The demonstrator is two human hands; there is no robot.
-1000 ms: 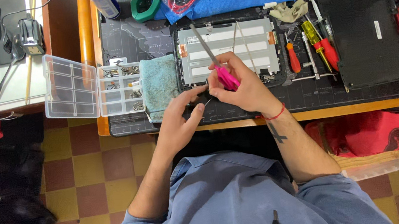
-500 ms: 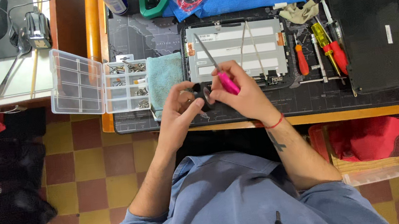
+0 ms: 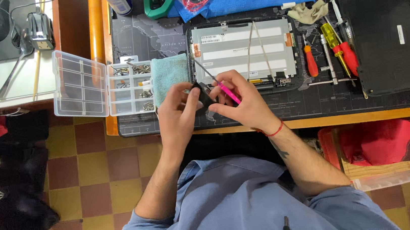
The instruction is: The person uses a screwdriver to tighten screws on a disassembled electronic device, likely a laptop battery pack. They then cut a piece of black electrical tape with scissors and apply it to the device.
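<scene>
a dark work mat (image 3: 156, 39) covers the bench across the upper half of the frame, above a checkered yellow and brown tile floor (image 3: 94, 167). near the centre, the left hand (image 3: 179, 107) pinches a small black part (image 3: 204, 93), fingers closed on it. the right hand (image 3: 241, 98), just beside it, is clamped on a pink-handled screwdriver (image 3: 225, 90) whose metal shaft angles up-left over the part. behind the hands lies an opened grey screen panel (image 3: 244, 50). left of them sit a teal cloth (image 3: 170, 75) and a clear parts organiser (image 3: 100, 85). red and yellow screwdrivers (image 3: 335, 45) rest at right, beside a black cover (image 3: 387, 35).
</scene>
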